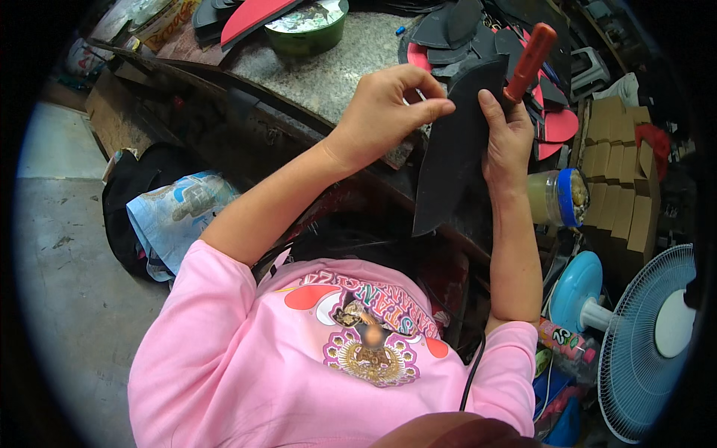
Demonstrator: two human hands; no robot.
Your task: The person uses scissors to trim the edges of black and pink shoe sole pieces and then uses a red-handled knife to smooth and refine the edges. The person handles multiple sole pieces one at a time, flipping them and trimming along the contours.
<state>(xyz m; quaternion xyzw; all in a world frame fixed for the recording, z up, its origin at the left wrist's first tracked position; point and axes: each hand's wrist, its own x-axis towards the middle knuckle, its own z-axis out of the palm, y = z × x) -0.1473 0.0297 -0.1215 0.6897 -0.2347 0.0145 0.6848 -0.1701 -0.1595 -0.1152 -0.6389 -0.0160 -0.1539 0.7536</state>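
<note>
My right hand [508, 138] grips a long black sole-shaped sheet [459, 149], its thumb lying on the face of it. A tool with a red handle [532, 60] also rises from that hand's fingers; its working end is hidden. My left hand [392, 112] hovers at the sheet's left edge, thumb and forefinger brought together in a pinch. Whatever may be between those fingertips is too small to make out. Behind the right hand lies a pile of black and red sole-shaped pieces [556, 127].
A green tub [306, 33] stands on the worktable [299, 82], beside more red and black pieces [254, 19]. Right of my forearm are a jar with a blue rim [571, 196], stacked brown cartons [620, 179] and a fan [650, 336]. A light-blue cloth [175, 213] hangs at left.
</note>
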